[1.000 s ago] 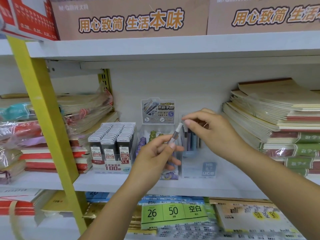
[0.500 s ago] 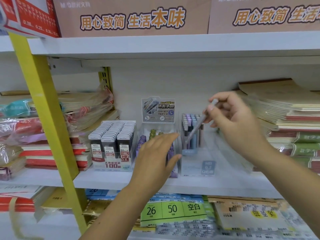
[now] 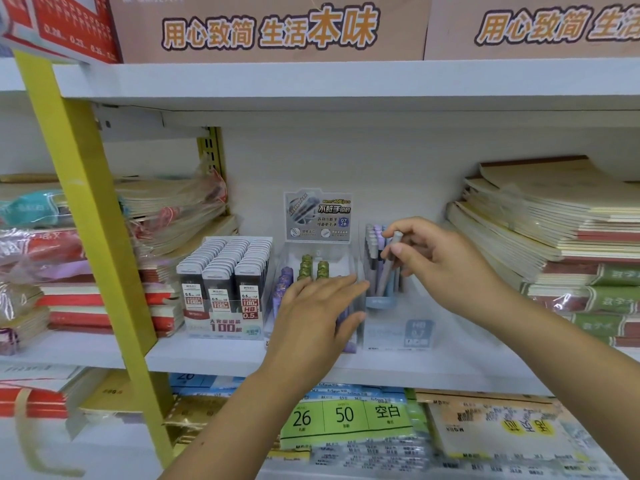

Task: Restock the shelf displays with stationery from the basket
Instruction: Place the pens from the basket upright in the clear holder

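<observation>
My right hand [image 3: 436, 261] pinches a slim grey lead tube [image 3: 390, 263] near its top, its lower end down among the pastel tubes standing in a clear display box [image 3: 398, 327] on the middle shelf. My left hand [image 3: 315, 323] rests with straight fingers against the front of the neighbouring clear box [image 3: 313, 268], which holds green and purple tubes. A printed card [image 3: 318, 214] stands behind that box. The basket is out of view.
A display of black 0.5 lead cases [image 3: 225, 285] stands left of the clear boxes. Notebook stacks [image 3: 554, 244] fill the shelf's right side, wrapped ones [image 3: 162, 216] the left. A yellow upright [image 3: 86, 209] slants across the left. Paper packs [image 3: 349, 417] lie on the shelf below.
My right hand took the tube from my left hand, carried it right and lowered it into the right-hand box. My left hand opened and dropped to the front of the middle box.
</observation>
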